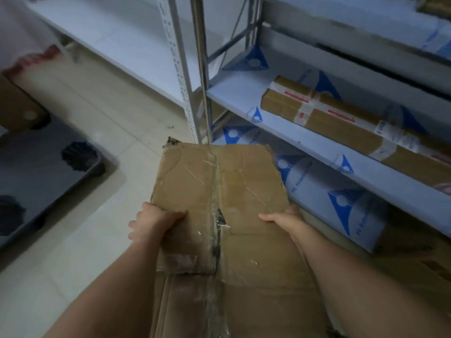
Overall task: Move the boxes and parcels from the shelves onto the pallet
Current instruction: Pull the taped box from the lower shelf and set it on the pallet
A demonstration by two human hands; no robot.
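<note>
In the head view a worn cardboard box (219, 215), its top seam split and patched with torn tape, is held off the floor (105, 123) between the two hands, in front of the shelving. The left hand (156, 223) is clamped on the box's left edge with the thumb laid over the top; the right hand (283, 219) is pressed against the right edge, thumb likewise on top, the other fingers hidden behind the side. For the carry to go well, support is best given from beneath, it is judged, since the flaps are weak and the seam could give; the box should be kept level and turned leftward toward the dark pallet (41, 172), which lies on the floor at the left edge, well apart from the box. A long taped parcel (341, 123) is left lying on the middle shelf (234, 93) at the right, and a blue-printed wrapped roll (329, 198) is seen below it. Pale tiles cover the floor, and the light is dim.
</note>
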